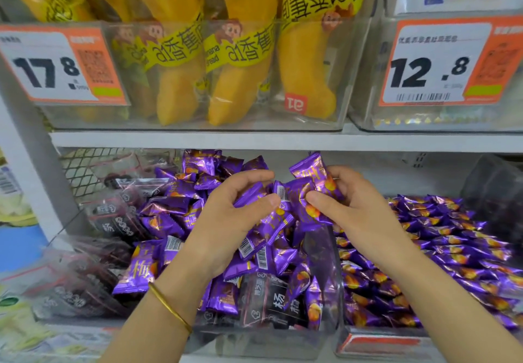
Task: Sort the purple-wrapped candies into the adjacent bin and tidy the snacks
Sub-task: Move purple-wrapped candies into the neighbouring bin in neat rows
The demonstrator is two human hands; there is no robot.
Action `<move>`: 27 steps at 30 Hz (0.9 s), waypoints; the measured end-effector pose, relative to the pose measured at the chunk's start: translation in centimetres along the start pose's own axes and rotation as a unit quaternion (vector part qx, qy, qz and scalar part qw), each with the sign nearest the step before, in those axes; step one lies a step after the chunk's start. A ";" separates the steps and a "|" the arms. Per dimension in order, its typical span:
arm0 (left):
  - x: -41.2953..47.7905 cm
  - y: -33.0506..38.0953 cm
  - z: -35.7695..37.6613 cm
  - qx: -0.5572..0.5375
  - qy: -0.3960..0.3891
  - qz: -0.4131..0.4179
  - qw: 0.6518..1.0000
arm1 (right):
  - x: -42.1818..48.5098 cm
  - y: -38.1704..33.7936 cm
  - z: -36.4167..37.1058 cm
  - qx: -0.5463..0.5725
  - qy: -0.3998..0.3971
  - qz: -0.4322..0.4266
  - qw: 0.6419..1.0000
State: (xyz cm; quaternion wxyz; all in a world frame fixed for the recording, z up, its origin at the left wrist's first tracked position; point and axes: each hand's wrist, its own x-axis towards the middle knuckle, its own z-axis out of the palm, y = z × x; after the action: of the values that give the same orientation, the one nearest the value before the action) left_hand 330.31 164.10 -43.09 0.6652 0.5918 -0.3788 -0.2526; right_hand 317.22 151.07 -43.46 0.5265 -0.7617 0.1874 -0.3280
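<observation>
Store shelving fills the view, with a white shelf board [283,139] running across the middle. Above it, a clear upper bin [353,65] holds yellow banana bread packs [181,79] standing upright, and the price tag [53,65] on its front reads 17.8. At upper right, a second clear bin [365,108] carries a tag [430,71] reading 12.8. Its content is hard to make out behind the tag.

Below the board, the middle bin [331,263] contains purple-wrapped candies [167,221] mixed with dark plum packets [268,300]. The adjacent bin [396,334] at lower right shows a purple candy pile [438,249] of the same kind, and its right side is cut off by the frame edge. At lower left, blurred clear-wrapped packets [113,215] with dark content lie in a heap.

Over the middle bin, the left hand [226,221], with a gold bangle [169,306] on its wrist, grasps a few purple candies in curled fingers. The right hand [365,215] pinches several more, and these touch the ones in the left hand.
</observation>
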 end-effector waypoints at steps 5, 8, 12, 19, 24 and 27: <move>-0.2 -0.2 1.4 0.050 -0.008 0.012 0.999 | -0.2 -0.1 0.3 -0.068 0.008 -0.038 0.997; -0.1 -0.3 1.9 0.039 0.014 0.005 0.999 | -0.5 -0.6 0.4 -0.153 0.003 -0.074 0.986; 0.2 -0.5 1.9 0.031 0.048 -0.004 0.998 | -1.2 -1.5 0.4 -0.177 -0.073 -0.059 0.980; 0.1 0.2 0.6 -0.012 0.014 -0.046 0.999 | -1.0 -1.6 -0.3 -0.128 0.004 -0.043 0.991; 0.0 0.2 -0.8 0.065 -0.029 -0.041 0.997 | -0.9 -1.9 -1.2 -0.076 -0.024 0.022 0.997; 0.0 0.2 -1.4 0.050 -0.045 -0.075 0.995 | -0.9 -2.0 -1.1 -0.059 -0.038 0.036 0.997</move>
State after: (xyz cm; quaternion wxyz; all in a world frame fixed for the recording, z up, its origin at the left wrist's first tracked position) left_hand 331.41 164.96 -42.87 0.5961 0.6388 -0.3749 -0.3097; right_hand 315.72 151.66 -41.63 0.4991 -0.7958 0.2140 -0.2681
